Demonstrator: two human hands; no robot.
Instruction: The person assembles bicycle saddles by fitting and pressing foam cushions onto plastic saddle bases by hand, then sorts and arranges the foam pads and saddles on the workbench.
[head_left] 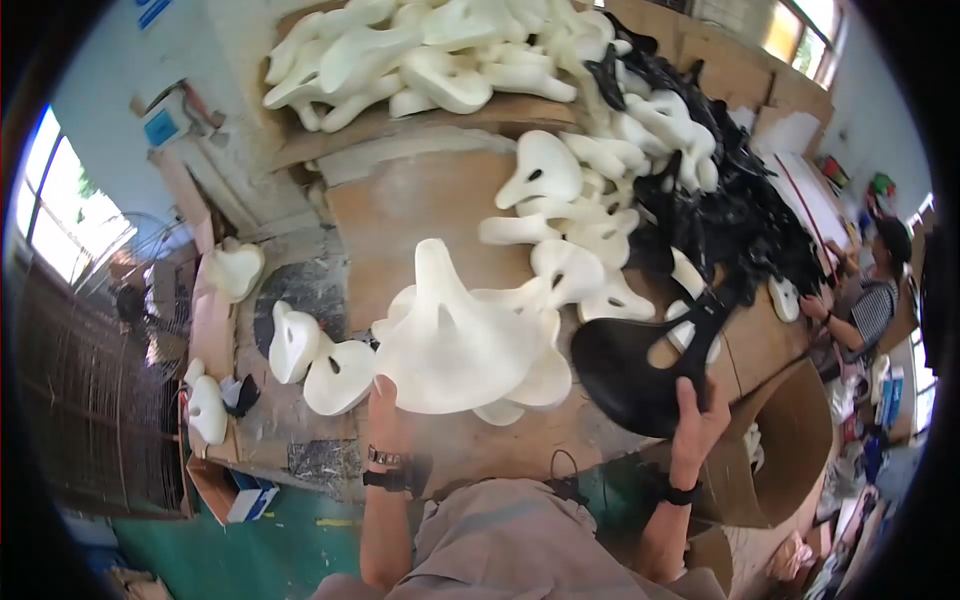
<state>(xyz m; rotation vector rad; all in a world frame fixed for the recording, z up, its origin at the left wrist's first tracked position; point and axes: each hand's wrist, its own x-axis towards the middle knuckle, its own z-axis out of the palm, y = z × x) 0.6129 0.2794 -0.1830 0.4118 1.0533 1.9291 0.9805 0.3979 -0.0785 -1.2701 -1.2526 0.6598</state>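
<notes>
My left hand (390,412) grips the wide rear edge of a white foam bicycle saddle pad (455,350). The pad's narrow nose points away from me, and my fingers are hidden beneath it. In my right hand (700,415) is a black bicycle saddle shell (630,385) with an oval slot, tilted with its nose toward the upper right. More white pads lie on the table just behind and under the held pad. A pair of loose pads (340,378) rests left of my left hand.
White pads (440,75) are heaped on a raised shelf at the back. Black shells (750,210) pile up at the right. A cardboard box (770,460) stands by my right arm. Another person (870,300) works at the far right.
</notes>
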